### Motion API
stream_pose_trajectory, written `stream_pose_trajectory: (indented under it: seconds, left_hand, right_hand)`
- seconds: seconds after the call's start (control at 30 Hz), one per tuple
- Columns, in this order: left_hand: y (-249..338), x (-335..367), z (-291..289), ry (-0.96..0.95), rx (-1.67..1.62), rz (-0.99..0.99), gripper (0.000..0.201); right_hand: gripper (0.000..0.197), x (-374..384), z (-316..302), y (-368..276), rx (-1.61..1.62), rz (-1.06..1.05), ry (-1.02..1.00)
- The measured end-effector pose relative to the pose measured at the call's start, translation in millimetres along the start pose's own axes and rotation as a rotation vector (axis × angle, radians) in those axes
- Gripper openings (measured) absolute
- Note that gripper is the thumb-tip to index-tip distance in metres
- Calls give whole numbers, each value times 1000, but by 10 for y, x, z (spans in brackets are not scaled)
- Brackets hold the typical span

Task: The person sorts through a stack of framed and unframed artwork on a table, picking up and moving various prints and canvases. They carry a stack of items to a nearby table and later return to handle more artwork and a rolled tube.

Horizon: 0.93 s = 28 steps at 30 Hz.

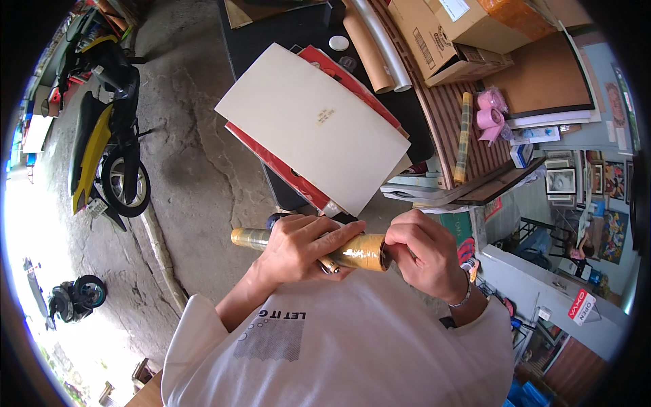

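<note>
A long tube wrapped in shiny yellow-brown tape (366, 252) lies crosswise in front of my chest. My left hand (298, 247) is closed around its middle, fingers over the top. Under those fingers a small gold-coloured piece (329, 264) pokes out; its kind is unclear. At the tube's right end, by the dark opening, my right hand (427, 254) has its fingers curled in a pinch. What they pinch is hidden. Just beyond the tube, a large white board (315, 129) rests on red-edged flat sheets (278, 169) on a black table (247, 47).
Brown and silver rolls (369, 51), a round white lid (338, 43) and cardboard boxes (441, 41) stand farther back. Another taped tube (464, 136) lies on a slatted surface beside pink rolls (489, 119). A yellow-black motorbike (102, 142) is parked on the concrete at left.
</note>
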<state>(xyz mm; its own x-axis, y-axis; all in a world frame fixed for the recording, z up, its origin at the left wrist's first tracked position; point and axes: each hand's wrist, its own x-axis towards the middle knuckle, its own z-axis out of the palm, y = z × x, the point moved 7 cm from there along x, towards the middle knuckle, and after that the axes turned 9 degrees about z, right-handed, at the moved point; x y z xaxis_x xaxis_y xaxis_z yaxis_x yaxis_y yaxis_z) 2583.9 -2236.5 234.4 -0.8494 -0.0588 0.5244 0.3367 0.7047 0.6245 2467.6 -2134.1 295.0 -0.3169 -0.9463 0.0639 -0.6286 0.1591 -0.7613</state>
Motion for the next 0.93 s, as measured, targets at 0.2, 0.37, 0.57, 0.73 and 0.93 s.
stream_pose_trajectory:
  seconds: [0.2, 0.37, 0.57, 0.73, 0.93]
  left_hand:
    - [-3, 32, 49, 4, -37, -4, 53]
    - [-47, 64, 69, -20, -30, 23, 58]
    - [-51, 59, 96, 15, 30, 1, 57]
    - [-79, 121, 96, -7, -5, -6, 58]
    - [-268, 184, 32, 182, -390, 24, 49]
  right_hand:
    - [28, -34, -31, 7, -11, 13, -15]
    - [27, -5, -71, 62, 4, 31, -16]
    - [26, -13, -45, 95, -3, 15, 15]
    - [21, 34, -96, 49, -32, -45, 40]
    - [15, 322, -435, -45, 211, 18, 115]
